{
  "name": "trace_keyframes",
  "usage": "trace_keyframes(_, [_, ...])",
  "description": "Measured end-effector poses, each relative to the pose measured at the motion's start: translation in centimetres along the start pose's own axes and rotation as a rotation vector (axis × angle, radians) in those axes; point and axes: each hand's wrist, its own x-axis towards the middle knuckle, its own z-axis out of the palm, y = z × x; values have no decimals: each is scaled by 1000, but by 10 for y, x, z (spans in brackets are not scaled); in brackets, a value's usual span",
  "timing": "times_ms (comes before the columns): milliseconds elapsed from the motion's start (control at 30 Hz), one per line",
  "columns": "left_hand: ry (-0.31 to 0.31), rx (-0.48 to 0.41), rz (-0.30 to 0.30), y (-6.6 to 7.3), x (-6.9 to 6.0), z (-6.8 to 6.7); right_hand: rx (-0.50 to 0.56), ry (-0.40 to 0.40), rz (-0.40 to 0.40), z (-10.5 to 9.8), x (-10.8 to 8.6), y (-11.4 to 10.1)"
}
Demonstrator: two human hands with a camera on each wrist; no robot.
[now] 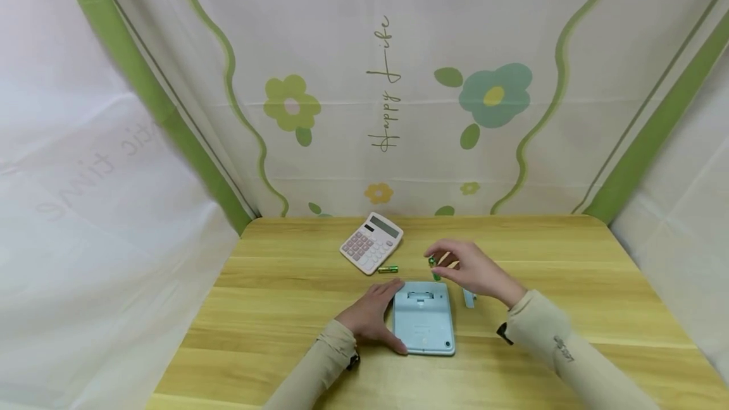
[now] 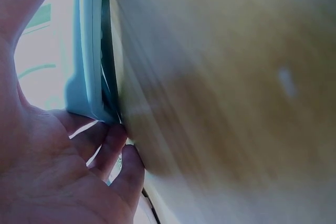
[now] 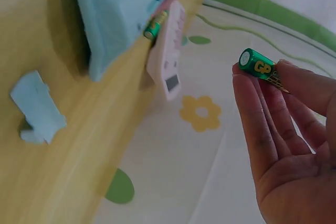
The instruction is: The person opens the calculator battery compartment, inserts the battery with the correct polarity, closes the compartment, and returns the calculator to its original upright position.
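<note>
A light blue calculator (image 1: 423,324) lies face down on the table, its small battery compartment (image 1: 420,296) uncovered near the far edge. My left hand (image 1: 370,316) holds its left side, fingers at the far corner and thumb at the near edge. In the left wrist view the fingertips meet the calculator's rim (image 2: 90,51). Above the table, beyond the calculator's far right corner, my right hand (image 1: 475,272) pinches a green battery (image 3: 257,65) between thumb and fingers. A small light blue battery cover (image 1: 469,298) lies to the right of the calculator, below that hand.
A pink and white calculator (image 1: 373,243) lies face up at the back of the table (image 1: 273,283). Beside its near edge is a second green battery (image 1: 388,269). A white curtain (image 1: 336,49) with printed flowers hangs behind the table's far edge.
</note>
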Motion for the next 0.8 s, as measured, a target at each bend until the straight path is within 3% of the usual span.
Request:
trace_keyframes(133, [-2, 5, -4, -1, 1, 1, -1, -39, 6, 17, 7, 5])
trace_keyframes(400, [0, 3, -22, -5, 4, 4, -101, -93, -37, 42, 16, 17])
trace_keyframes(800, [-12, -4, -17, -2, 2, 2, -214, -108, -70, 56, 19, 26])
